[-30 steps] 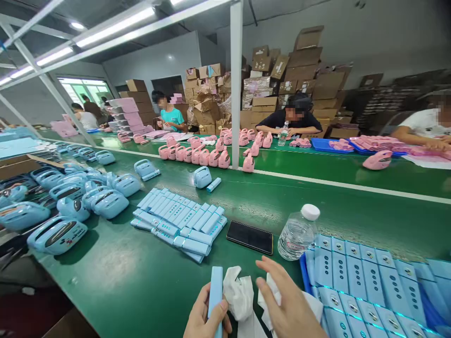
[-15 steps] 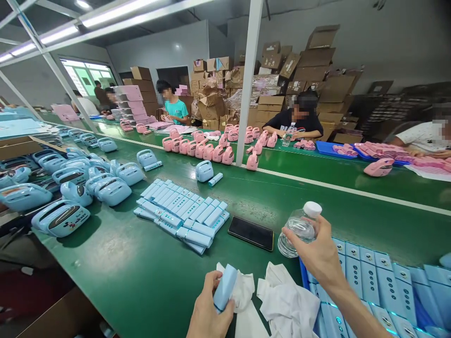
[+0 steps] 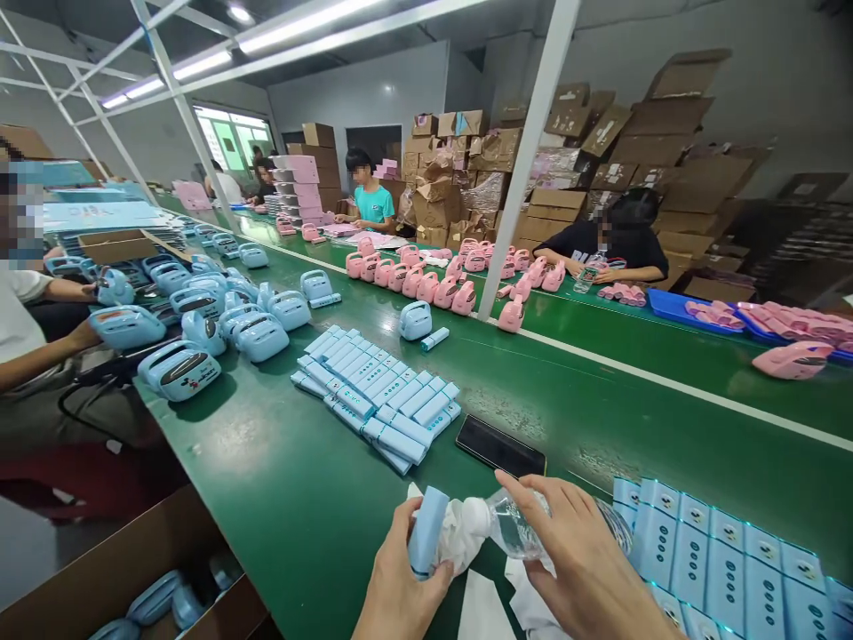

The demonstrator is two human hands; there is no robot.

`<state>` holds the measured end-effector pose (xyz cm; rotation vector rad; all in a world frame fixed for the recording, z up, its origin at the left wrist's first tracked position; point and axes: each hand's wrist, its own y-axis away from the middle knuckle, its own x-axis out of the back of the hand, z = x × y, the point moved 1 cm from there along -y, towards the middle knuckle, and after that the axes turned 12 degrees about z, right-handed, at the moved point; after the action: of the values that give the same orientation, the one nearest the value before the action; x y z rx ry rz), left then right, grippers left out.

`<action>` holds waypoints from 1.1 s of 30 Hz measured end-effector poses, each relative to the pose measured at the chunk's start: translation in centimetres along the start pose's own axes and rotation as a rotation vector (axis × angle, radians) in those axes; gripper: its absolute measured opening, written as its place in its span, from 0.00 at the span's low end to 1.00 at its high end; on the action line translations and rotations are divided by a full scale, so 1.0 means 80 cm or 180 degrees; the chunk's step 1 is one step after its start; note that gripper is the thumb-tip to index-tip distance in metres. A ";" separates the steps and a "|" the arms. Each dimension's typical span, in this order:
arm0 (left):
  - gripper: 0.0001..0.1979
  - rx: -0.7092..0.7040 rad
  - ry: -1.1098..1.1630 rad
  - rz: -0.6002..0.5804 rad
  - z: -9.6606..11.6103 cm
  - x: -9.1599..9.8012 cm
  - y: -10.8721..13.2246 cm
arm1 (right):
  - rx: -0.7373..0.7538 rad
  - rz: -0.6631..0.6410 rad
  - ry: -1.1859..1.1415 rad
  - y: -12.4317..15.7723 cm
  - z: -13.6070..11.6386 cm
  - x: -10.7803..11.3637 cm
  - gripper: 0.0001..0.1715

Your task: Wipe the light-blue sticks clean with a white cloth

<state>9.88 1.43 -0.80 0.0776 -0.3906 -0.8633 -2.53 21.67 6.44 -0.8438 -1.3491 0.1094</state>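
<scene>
My left hand is closed round a small light-blue plastic casing, with a crumpled white cloth bunched against it. My right hand grips a clear plastic bottle, tipped on its side. Its white cap points left and meets the cloth, as far as I can see. More white cloth lies on the green table below, partly hidden by my right hand. Similar blue casings with dark button marks stand in rows at the right.
A black phone lies beyond my hands, beside a layered pile of blue casings. Blue rounded housings crowd the left, where a co-worker's arm reaches in. A cardboard box stands below the table edge. Pink housings line the far side.
The bottle has gone from nearly upright above the table to lying sideways, brought left and down to the cloth by my right hand. The view has turned left, showing a co-worker there.
</scene>
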 end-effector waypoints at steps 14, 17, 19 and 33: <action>0.24 0.0323 0.0181 -0.0198 -0.016 0.009 -0.022 | 0.0579 -0.0404 0.1066 0.010 0.003 -0.056 0.73; 0.26 0.0323 0.0196 -0.0196 -0.012 0.011 -0.021 | 0.0602 -0.0311 0.1037 0.007 0.002 -0.056 0.70; 0.27 0.0324 0.0213 -0.0172 -0.009 0.013 -0.020 | 0.0594 -0.0274 0.1087 0.006 0.004 -0.057 0.69; 0.38 0.0230 0.0397 0.0109 -0.012 0.004 -0.031 | -0.1606 0.0131 -0.0936 -0.014 0.048 0.029 0.35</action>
<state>8.60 -0.53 -2.15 0.1901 -0.3053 -0.8061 -5.78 23.91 8.92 -1.3172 -1.6676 -0.0840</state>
